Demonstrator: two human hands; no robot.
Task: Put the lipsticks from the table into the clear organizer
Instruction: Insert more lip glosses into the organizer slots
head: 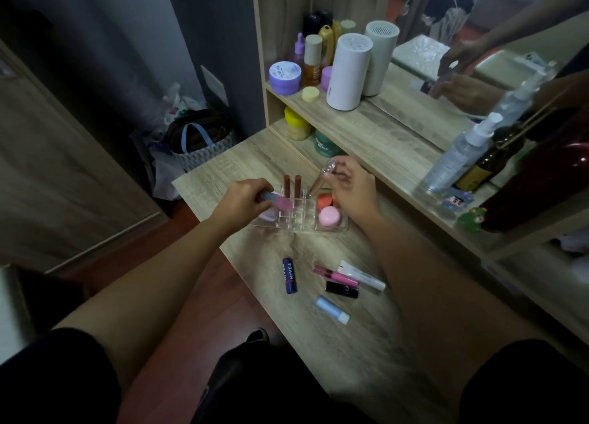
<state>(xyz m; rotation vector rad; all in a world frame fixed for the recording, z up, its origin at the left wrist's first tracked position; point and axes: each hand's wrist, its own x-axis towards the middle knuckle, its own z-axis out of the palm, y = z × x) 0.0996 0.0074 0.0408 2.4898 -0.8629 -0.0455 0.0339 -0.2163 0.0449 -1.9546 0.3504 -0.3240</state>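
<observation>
Gripping a lilac-pink tube (pixel 276 200) in the left hand (pixel 242 200), fingers curled round it, its tip slanted over the left edge of the clear organizer (pixel 299 227). Pinching a clear-capped tube (pixel 318 178) between thumb and fingertips of the right hand (pixel 347 194), tilted, lower end down at the organizer's back slots; cannot tell whether seated in a slot. Standing upright in the organizer's rear slots, just left of that tube: two reddish-brown lipsticks (pixel 287 186). Sitting in the organizer's right-hand compartment: an orange jar (pixel 324 202) at the back and a pink jar (pixel 330 217) at the front. Lying flat on the tabletop (pixel 318 353), on the near side of the organizer and apart from it: a dark blue Nivea stick (pixel 290 275) to the left, a pink gloss (pixel 334 275) touching a white tube (pixel 361 275), a black lipstick (pixel 341 289) just beside those two, and a pale blue stick (pixel 332 309) farthest from the organizer.
</observation>
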